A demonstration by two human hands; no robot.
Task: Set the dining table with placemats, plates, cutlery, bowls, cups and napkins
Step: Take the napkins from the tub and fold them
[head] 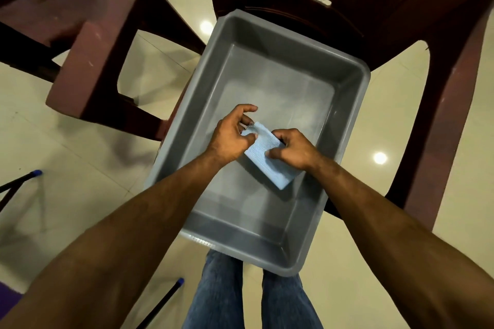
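Observation:
A folded light-blue napkin is held low inside a grey plastic tub that sits on a dark red plastic chair. My right hand grips the napkin's right side, thumb on top and fingers curled under it. My left hand pinches the napkin's far left corner between thumb and fingers. Apart from the napkin, only the tub's bare floor shows.
The dark red chair carries the tub. A second dark red chair stands at the upper left. Black poles with blue tips lean at the lower left over a glossy cream tile floor. My legs in jeans are below the tub.

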